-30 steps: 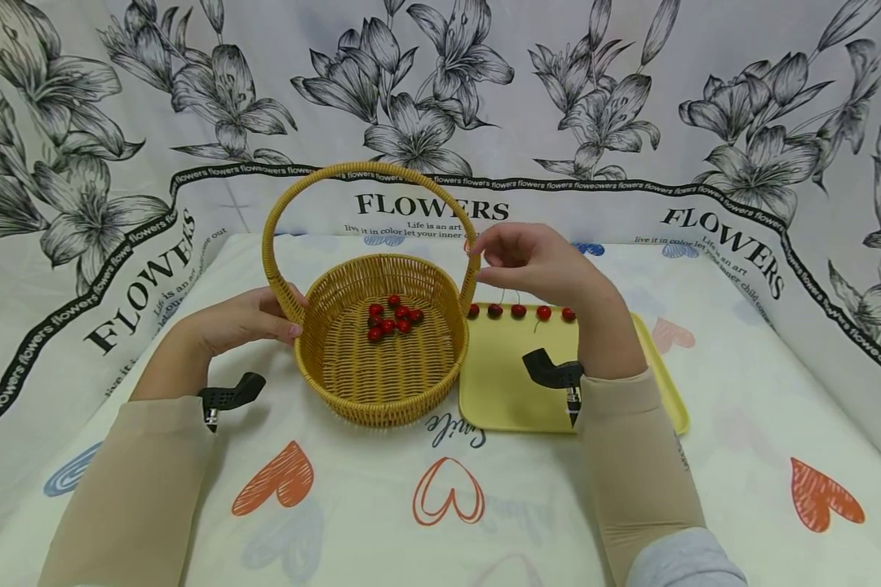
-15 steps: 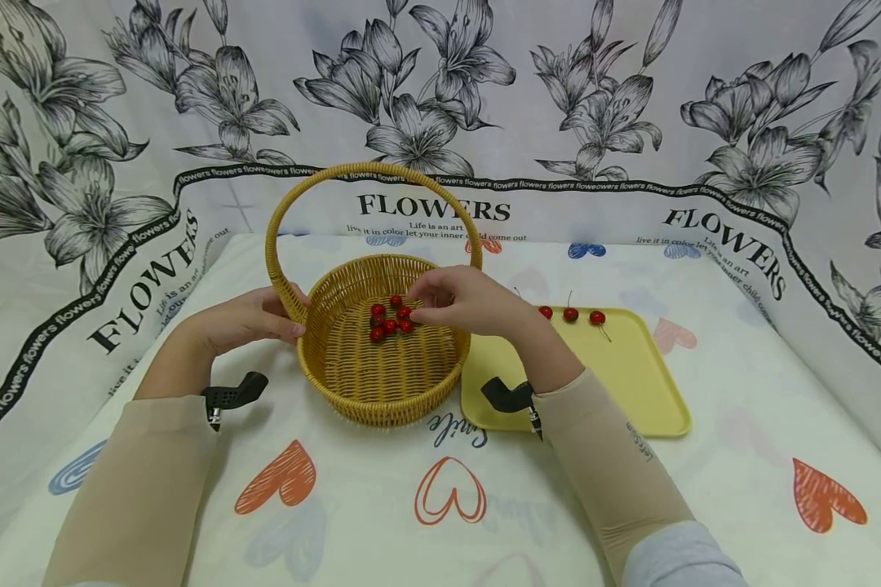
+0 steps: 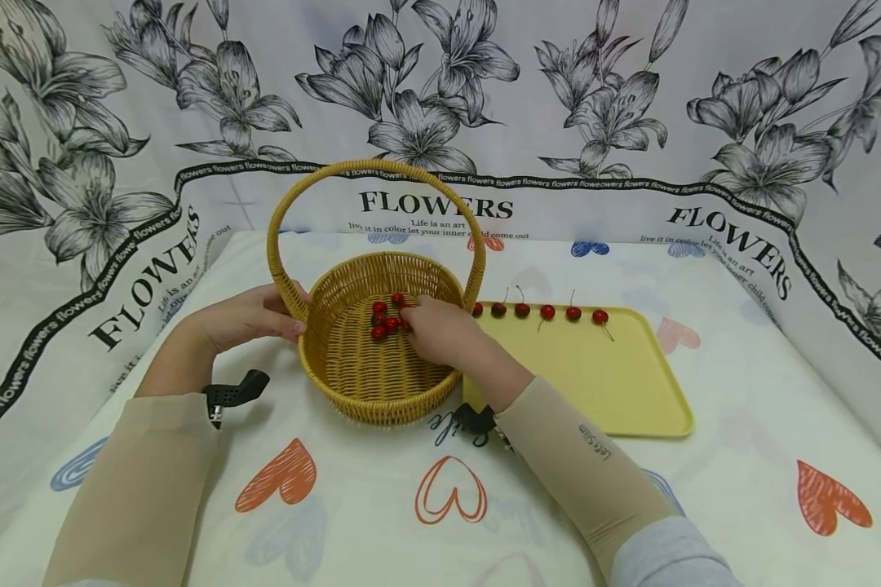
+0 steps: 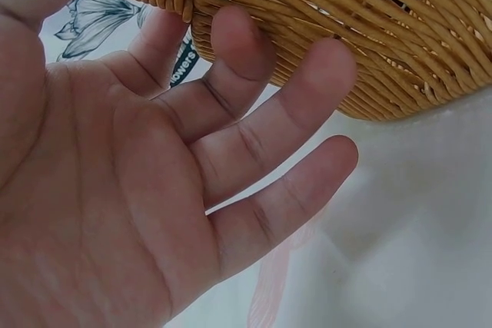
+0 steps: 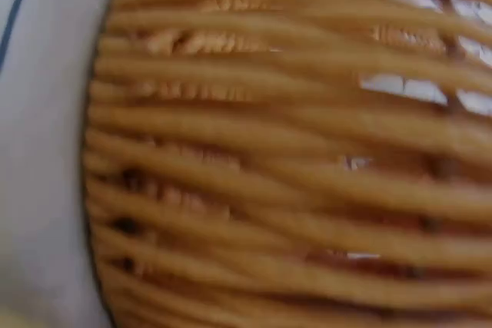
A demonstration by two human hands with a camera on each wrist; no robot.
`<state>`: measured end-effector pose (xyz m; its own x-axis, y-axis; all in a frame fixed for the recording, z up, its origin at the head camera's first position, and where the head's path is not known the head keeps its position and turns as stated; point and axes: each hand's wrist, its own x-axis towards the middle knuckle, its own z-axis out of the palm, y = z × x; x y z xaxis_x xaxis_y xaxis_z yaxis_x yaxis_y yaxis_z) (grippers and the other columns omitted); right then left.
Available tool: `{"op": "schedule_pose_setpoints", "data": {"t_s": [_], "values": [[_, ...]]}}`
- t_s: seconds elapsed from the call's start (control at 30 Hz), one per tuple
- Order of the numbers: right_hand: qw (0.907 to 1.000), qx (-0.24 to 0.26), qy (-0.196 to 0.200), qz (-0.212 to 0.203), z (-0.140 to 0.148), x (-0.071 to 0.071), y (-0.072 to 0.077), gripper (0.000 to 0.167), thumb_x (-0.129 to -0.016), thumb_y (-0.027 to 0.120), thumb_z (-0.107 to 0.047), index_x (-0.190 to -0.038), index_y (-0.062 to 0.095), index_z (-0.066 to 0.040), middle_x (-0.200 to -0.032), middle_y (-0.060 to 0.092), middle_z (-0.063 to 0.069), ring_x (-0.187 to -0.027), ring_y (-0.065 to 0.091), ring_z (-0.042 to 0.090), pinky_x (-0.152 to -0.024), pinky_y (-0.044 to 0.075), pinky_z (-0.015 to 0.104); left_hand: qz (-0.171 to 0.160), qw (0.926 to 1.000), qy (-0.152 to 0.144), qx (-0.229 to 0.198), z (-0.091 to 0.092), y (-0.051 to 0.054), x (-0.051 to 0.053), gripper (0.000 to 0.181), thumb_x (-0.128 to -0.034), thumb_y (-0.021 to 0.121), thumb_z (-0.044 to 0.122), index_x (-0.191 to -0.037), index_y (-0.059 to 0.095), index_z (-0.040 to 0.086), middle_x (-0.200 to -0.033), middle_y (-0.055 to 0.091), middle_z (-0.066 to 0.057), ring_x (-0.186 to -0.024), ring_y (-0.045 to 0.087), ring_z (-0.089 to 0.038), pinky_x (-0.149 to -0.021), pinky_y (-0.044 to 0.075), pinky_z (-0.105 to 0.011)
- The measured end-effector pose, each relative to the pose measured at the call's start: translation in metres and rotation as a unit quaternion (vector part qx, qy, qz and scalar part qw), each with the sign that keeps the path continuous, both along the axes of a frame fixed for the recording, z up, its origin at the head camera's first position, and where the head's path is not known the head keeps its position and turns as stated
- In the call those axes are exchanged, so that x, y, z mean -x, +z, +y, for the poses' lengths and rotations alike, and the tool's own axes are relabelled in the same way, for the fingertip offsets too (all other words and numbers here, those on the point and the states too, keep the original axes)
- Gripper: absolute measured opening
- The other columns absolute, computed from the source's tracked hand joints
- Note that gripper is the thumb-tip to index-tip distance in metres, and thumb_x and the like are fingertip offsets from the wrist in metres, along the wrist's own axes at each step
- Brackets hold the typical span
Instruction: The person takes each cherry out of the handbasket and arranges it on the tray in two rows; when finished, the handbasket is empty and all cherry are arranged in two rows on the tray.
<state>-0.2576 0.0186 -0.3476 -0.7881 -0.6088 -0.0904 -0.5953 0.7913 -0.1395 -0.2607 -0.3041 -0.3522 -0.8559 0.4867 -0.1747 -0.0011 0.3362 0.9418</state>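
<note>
The round wicker basket (image 3: 385, 412) stands upright in the head view, several red cherries (image 3: 378, 333) lying on its floor. At the left base of its tall handle, my left hand (image 3: 245, 319) pinches the wicker between thumb and fingers; in the left wrist view the other fingers of this hand (image 4: 177, 144) spread loosely under the basket's side (image 4: 307, 13). My right hand (image 3: 448, 333) reaches over the right rim, down beside the cherries, its fingertips hidden. Only the basket's outer weave (image 5: 292, 144) fills the right wrist view, slightly blurred.
Right of the basket lies a yellow tray (image 3: 595, 383), with a row of several stemmed cherries (image 3: 547, 312) along its far edge. My right forearm crosses the tray's near left corner. A flowered cloth (image 3: 587, 147) hangs behind the white tablecloth (image 3: 360, 522).
From beside the handle's right side, my right hand has moved left and down into the basket, uncovering more cherries on the tray. The left hand keeps its place.
</note>
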Motion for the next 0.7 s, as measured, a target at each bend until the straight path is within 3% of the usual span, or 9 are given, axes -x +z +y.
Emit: {"op": "schedule_pose_setpoints", "data": {"t_s": [0.1, 0.33, 0.7], "values": [[0.9997, -0.019, -0.011, 0.01, -0.0022, -0.0011, -0.0024, 0.031, -0.107, 0.051, -0.016, -0.133, 0.067, -0.01, -0.118, 0.064, 0.008, -0.104, 0.06, 0.019, -0.086, 0.054, 0.035, 0.0, 1.0, 0.001, 0.002, 0.0007, 0.0005, -0.0001, 0.033, -0.0906, 0.071, 0.003, -0.119, 0.053, 0.004, -0.109, 0.068, -0.01, -0.1, 0.066, -0.026, -0.092, 0.052, -0.036], [0.9992, 0.015, -0.036, 0.013, -0.0024, -0.0014, -0.002, 0.021, -0.103, 0.057, -0.012, -0.116, 0.073, -0.009, -0.11, 0.065, 0.006, -0.087, 0.058, 0.017, -0.076, 0.051, 0.03, 0.001, 1.0, 0.001, 0.002, 0.0007, 0.0001, -0.0003, 0.034, -0.0909, 0.071, 0.003, -0.119, 0.053, 0.003, -0.11, 0.067, -0.011, -0.101, 0.065, -0.026, -0.092, 0.052, -0.036], [0.9998, 0.001, -0.014, 0.014, -0.0035, -0.0001, -0.0049, 0.025, -0.102, 0.06, -0.013, -0.126, 0.069, -0.01, -0.117, 0.066, 0.004, -0.101, 0.06, 0.016, -0.088, 0.053, 0.032, 0.002, 1.0, 0.0, 0.006, 0.0, -0.0008, 0.0012, 0.034, -0.0912, 0.071, 0.004, -0.12, 0.053, 0.003, -0.112, 0.068, -0.012, -0.103, 0.065, -0.027, -0.093, 0.052, -0.037]]}}
